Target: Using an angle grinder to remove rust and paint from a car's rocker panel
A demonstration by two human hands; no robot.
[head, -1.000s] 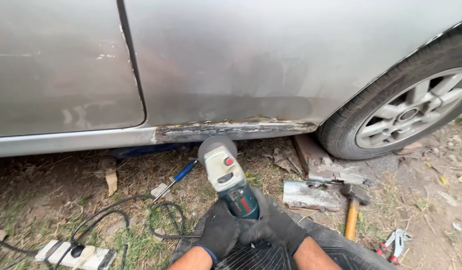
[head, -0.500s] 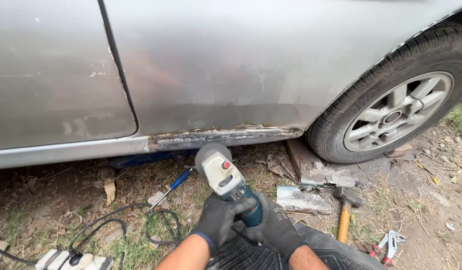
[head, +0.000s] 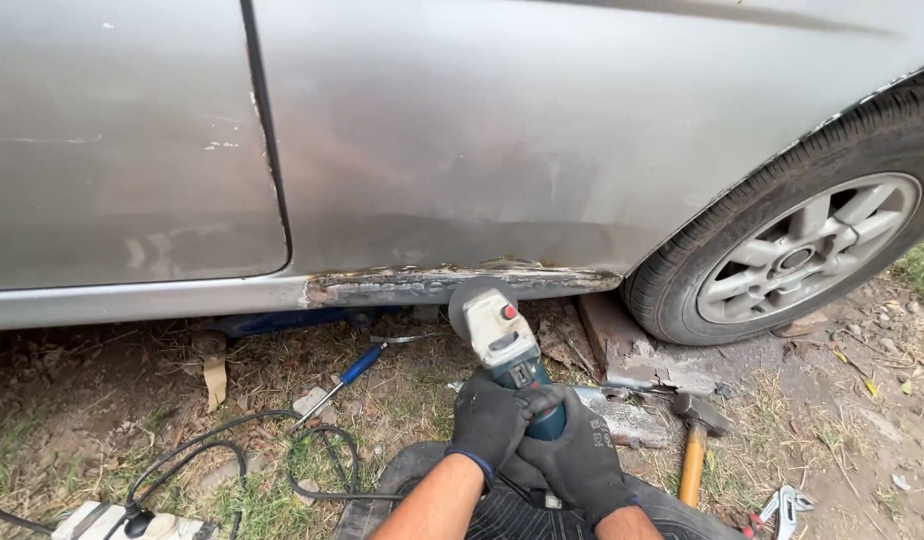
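since the earlier frame the teal and grey angle grinder [head: 504, 350] has risen from the grass, and its round head now sits just under the rusted sill strip [head: 452, 284] of the silver car [head: 502, 140]. the black-gloved left hand [head: 488, 422] and black-gloved right hand [head: 580, 457] are both curled tightly around the grinder's teal rear body, left fingers folded over the top, so the tool juts up and away from the grip toward the car. a wooden-handled hammer [head: 695, 445] lies right of the hands, a blue-handled screwdriver [head: 344, 380] to the left.
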